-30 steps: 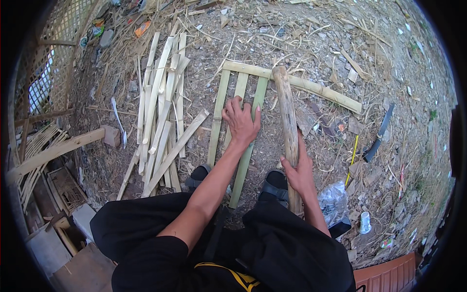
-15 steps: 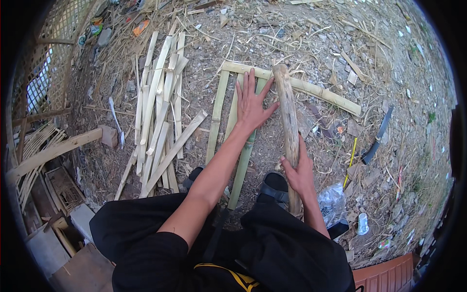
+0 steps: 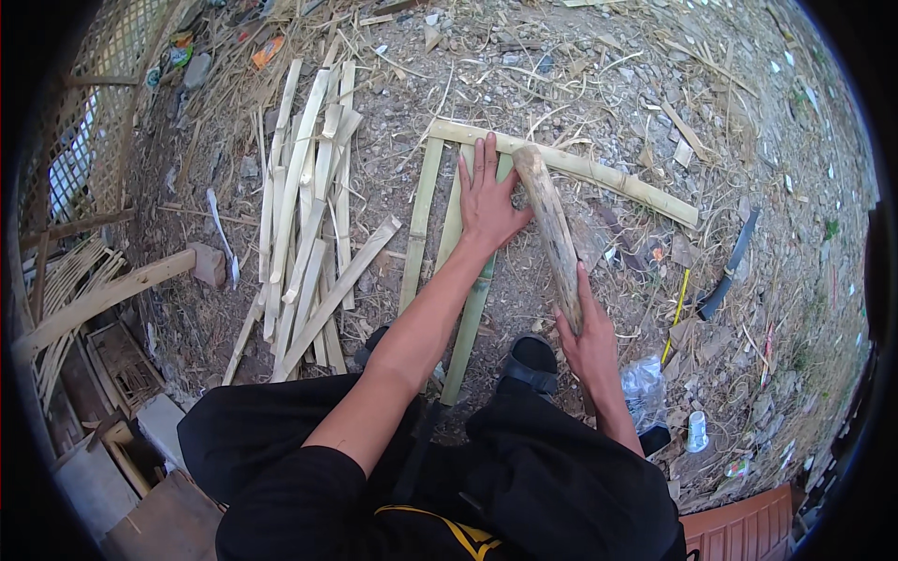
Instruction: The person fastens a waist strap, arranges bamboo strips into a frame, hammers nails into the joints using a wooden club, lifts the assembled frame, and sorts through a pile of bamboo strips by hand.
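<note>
Bamboo crosspiece (image 3: 572, 165) is overlapped by the spread fingertips of the nearer left hand (image 3: 490, 215), its long axis running off to their right; beside that thumb, a wooden stick (image 3: 545, 210) is clasped by the right hand (image 3: 592, 351).

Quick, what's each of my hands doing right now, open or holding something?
Left hand: open, spread over the bamboo slats.
Right hand: holding the thick wooden stick.

Head-height fisheye view, steeply downward
</note>
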A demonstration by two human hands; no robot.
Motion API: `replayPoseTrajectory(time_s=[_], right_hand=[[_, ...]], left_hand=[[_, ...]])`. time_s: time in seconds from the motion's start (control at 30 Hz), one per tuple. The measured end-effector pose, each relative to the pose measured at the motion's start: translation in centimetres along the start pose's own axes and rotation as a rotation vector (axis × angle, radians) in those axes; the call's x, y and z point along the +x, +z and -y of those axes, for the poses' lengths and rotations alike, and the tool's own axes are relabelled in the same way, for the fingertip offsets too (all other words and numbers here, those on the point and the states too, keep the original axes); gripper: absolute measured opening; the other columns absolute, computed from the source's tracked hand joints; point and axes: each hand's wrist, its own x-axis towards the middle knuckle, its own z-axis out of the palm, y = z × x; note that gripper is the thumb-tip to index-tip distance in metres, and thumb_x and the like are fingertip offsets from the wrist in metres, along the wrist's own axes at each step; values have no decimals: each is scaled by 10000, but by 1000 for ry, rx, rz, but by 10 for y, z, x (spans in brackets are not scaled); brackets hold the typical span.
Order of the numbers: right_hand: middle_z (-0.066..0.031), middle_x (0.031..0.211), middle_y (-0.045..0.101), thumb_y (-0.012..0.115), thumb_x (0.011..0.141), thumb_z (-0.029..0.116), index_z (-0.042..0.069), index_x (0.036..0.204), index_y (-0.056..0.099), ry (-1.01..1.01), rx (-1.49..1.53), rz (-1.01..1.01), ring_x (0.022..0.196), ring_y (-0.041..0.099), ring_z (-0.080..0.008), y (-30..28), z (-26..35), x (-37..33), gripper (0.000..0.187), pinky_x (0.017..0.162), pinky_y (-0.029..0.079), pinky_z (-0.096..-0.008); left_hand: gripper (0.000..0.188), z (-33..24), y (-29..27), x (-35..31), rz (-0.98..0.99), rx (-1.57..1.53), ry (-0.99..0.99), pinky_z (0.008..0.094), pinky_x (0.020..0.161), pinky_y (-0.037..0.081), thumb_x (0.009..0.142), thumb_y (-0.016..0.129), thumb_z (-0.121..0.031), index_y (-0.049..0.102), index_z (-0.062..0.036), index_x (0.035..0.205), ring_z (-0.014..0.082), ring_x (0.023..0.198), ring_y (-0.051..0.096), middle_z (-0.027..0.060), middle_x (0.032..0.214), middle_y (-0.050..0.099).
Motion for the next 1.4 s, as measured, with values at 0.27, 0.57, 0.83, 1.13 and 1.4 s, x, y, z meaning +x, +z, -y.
replayPoseTrajectory(time_s=[0.27, 0.57, 0.83, 1.13, 1.4], right_hand=[[-267, 986, 641, 671, 929, 178, 211, 1596, 260, -35, -96, 25, 848, 653, -467, -12, 10, 13, 784, 740, 519, -521], [-285, 1023, 649, 668, 930, 174, 206, 1592, 272, -39, -80, 51, 884, 659, -476, -13, 6, 16, 772, 763, 525, -515], [-286, 1020, 663, 659, 928, 164, 197, 1589, 284, -32, -52, 25, 914, 672, -471, -6, 9, 23, 761, 803, 524, -515], [-275, 1058, 667, 669, 916, 156, 205, 1589, 288, 40, 0, 3, 922, 663, -477, -27, 10, 13, 774, 804, 525, -509], [-211, 988, 634, 696, 883, 133, 281, 1582, 307, -20, -250, 26, 829, 652, -420, -38, 11, 20, 814, 739, 520, -485]], left_hand=[[826, 4, 0, 0, 8, 16, 8, 607, 1215, 15, 728, 733, -569, 548, -209, 1448, 383, 1554, 13, 240, 1667, 61], [899, 4, 1, -1, -26, 21, 45, 653, 1192, -4, 701, 754, -612, 507, -241, 1482, 431, 1543, -16, 280, 1655, 24], [890, 2, -2, 1, -12, -17, 52, 662, 1185, -5, 716, 752, -572, 484, -256, 1504, 447, 1538, -14, 291, 1651, 12], [854, 4, 8, 0, -64, 6, 68, 675, 1177, 12, 760, 675, -698, 519, -257, 1474, 450, 1537, 1, 304, 1644, 48], [798, 4, 5, -1, -10, 35, 43, 672, 1177, 4, 766, 662, -701, 586, -245, 1417, 447, 1538, -13, 305, 1644, 44]])
